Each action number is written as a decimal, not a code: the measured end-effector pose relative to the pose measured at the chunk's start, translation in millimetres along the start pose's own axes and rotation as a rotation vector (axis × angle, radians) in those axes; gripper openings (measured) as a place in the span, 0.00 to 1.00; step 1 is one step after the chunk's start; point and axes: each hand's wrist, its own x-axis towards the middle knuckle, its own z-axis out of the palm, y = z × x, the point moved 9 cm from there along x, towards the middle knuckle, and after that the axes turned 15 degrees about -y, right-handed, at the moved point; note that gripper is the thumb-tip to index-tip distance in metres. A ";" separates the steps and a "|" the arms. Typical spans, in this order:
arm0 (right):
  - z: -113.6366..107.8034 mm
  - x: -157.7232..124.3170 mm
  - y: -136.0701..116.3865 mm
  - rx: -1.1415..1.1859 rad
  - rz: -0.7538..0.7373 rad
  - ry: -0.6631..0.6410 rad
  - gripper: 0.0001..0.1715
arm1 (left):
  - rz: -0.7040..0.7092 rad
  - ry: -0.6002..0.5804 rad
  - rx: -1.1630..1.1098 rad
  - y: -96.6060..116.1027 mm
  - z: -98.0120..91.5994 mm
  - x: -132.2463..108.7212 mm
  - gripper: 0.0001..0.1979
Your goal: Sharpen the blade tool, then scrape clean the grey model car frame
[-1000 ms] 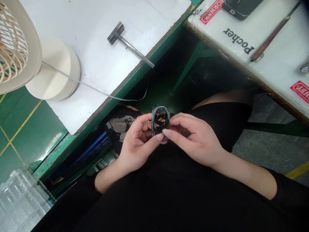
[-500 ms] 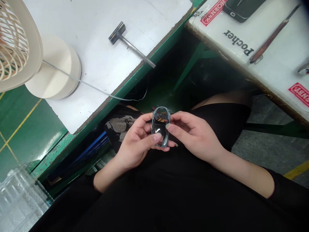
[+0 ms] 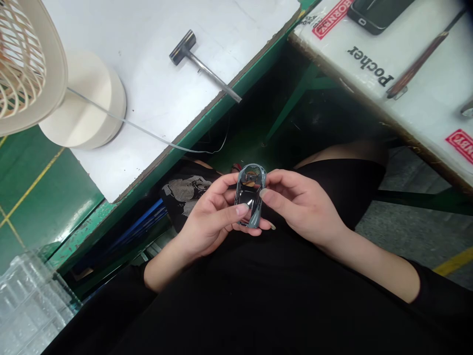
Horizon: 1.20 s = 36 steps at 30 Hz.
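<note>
Over my lap, both hands hold a small glossy grey and black model car body [image 3: 253, 217] with an open, rounded frame at its far end. My left hand [image 3: 212, 214] grips its left side, with the thumb lying on the black surface and fingertips showing under the near end. At its right side, my right hand [image 3: 305, 204] pinches the grey edge between thumb and fingers. Parts of the piece are covered by my fingers.
A T-shaped metal hammer [image 3: 205, 64] lies on the white tabletop [image 3: 148, 34], its handle reaching over the edge. A cream fan [image 3: 86, 106] stands left with its cord trailing. On the right bench are a phone [image 3: 379, 15] and a wooden-handled tool [image 3: 417, 64]. Clear plastic trays [image 3: 33, 301] sit lower left.
The model car body has shifted slightly right and tilts a little differently, with both hands still gripping it. The whole view has moved slightly.
</note>
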 end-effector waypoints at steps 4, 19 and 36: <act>-1.9 0.1 -1.4 -0.053 -0.033 0.001 0.20 | -0.002 -0.018 0.002 -0.8 0.3 0.0 0.25; -7.8 -21.0 -44.9 -0.363 -0.382 0.139 0.12 | 0.169 0.113 0.857 30.2 -1.0 -16.5 0.29; 3.5 -29.9 -60.9 -0.624 -0.483 0.140 0.13 | 0.413 0.177 0.745 45.0 0.3 -19.6 0.15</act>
